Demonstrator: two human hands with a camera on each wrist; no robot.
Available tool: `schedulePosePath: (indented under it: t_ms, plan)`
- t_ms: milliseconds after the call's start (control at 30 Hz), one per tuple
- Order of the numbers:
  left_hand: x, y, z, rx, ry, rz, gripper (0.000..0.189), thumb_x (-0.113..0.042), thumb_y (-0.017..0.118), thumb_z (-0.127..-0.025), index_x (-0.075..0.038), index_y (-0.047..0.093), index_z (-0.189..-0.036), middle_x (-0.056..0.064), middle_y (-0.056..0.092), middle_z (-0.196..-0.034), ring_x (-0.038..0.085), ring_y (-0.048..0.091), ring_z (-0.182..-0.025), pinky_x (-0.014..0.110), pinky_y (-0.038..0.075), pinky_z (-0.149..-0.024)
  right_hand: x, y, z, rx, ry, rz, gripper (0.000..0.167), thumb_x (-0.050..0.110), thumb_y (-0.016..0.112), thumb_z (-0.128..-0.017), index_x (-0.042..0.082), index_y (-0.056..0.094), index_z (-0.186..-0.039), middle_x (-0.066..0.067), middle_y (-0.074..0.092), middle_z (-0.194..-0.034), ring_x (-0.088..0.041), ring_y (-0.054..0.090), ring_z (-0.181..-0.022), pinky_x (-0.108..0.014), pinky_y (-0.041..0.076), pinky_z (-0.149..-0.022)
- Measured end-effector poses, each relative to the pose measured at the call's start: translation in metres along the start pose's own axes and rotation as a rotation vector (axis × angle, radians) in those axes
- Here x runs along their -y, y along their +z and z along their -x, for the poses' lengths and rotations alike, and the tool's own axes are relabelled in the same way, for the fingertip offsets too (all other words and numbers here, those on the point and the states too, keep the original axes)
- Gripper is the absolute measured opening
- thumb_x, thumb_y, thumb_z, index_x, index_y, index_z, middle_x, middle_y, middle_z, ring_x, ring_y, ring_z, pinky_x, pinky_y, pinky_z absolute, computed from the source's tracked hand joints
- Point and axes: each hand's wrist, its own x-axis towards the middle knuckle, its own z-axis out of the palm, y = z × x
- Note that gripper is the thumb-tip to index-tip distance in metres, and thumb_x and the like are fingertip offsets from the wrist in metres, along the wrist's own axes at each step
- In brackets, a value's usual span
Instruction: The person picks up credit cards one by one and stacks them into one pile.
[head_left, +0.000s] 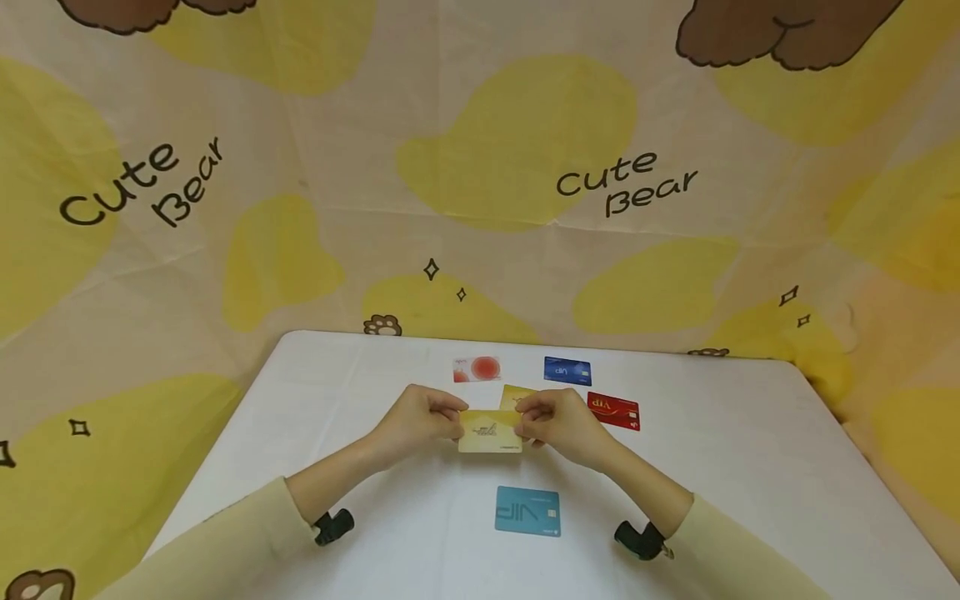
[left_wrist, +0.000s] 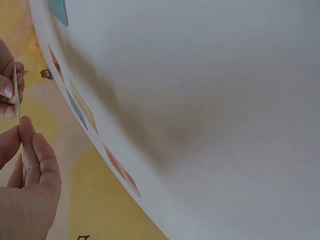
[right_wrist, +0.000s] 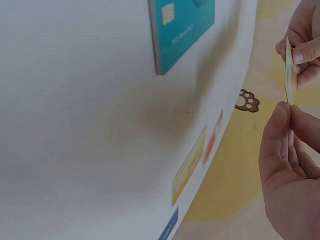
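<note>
A pale yellow card (head_left: 490,433) is held up above the white table between both hands. My left hand (head_left: 429,417) pinches its left edge between thumb and fingers, and my right hand (head_left: 558,423) pinches the right edge. In the wrist views the card (right_wrist: 288,75) shows nearly edge-on, with fingertips at both ends. Just behind the held card lies a second yellow card (head_left: 516,395), partly covered by the right hand in the head view. Nearer the front, a teal VIP card (head_left: 527,511) lies flat.
Toward the back of the white table (head_left: 337,392) lie a white card with a red circle (head_left: 477,369), a blue VIP card (head_left: 567,371) and a red VIP card (head_left: 613,411). A patterned yellow cloth (head_left: 480,167) hangs behind the table's far edge.
</note>
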Motion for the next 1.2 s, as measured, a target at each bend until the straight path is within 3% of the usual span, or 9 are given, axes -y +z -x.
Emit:
schedulePosePath:
  t_ms: [1200]
  plan:
    - [0.005, 0.049, 0.010, 0.144, -0.001, 0.012, 0.024, 0.004, 0.082, -0.080, 0.003, 0.079, -0.104, 0.001, 0.067, -0.076, 0.014, 0.060, -0.069, 0.022, 0.049, -0.062, -0.024, -0.011, 0.056, 0.024, 0.060, 0.058, 0.023, 0.008, 0.080, -0.091, -0.005, 0.074, -0.109, -0.005, 0.071, -0.084, -0.023, 0.068, -0.070, -0.030, 0.061, -0.065]
